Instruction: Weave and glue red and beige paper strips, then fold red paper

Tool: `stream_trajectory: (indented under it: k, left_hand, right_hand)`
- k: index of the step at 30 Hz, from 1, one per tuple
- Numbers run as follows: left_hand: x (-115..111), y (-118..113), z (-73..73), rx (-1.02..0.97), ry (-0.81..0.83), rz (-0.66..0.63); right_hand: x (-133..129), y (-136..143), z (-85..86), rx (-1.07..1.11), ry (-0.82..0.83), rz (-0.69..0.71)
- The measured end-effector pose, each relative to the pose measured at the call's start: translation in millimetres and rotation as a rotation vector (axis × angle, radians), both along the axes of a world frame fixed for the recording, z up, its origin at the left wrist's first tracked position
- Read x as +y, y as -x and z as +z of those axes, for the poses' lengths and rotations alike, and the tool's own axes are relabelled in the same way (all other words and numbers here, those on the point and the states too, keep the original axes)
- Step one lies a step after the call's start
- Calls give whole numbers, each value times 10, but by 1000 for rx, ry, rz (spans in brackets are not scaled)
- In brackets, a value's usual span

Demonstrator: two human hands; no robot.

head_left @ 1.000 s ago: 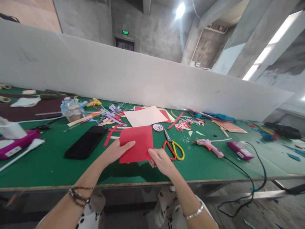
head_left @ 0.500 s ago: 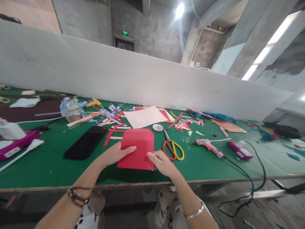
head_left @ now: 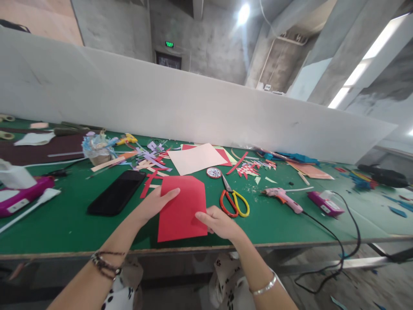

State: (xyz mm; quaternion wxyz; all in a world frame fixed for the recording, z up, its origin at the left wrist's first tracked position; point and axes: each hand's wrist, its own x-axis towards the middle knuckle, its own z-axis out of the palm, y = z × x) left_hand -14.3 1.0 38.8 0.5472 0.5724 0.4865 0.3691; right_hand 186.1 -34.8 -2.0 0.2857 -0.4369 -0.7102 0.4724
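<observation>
Between the left hand (head_left: 154,202) and right hand (head_left: 220,221), both gripping its edges, hangs a flat red paper sheet (head_left: 181,215), long axis pointing away.

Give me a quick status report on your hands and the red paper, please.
Left hand and right hand holding red paper. Scissors lying near right hand, on green table.
</observation>
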Motion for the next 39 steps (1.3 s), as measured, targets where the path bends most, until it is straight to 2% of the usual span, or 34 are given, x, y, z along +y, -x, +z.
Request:
stream_trajectory:
  k: [5,9,12,16,20,27,29,34,39]
  left_hand:
    - [31,5,-37,-166,-13,90]
    - [65,47,-83,-267,20,50]
    - [71,51,-95,-254,36,1]
    - [49,22,-97,-127,60,-90]
    - [33,-5,-111,-88,44,-102]
    - [72,3,-122,-99,6,-22]
    - [71,8,-109,-62,-12,-32]
    - [44,12,-103,-24,-28,-113]
    - [40,10,-119,-40,-13,-107]
  right_hand:
    - [-3,-74,24,-57,62,128]
    - [-37,-117,85,-98,186,237]
    - [-51,-105,104,-64,249,277]
    - [-19,-55,51,51,158,140]
    - [23,-37,-27,67,102,12]
    - [26,-76,-57,-18,21,92]
    - [24,-61,-56,-22,1,62]
    - [40,-10,-56,75,-55,-123]
    - [42,-32,-38,101,-39,-87]
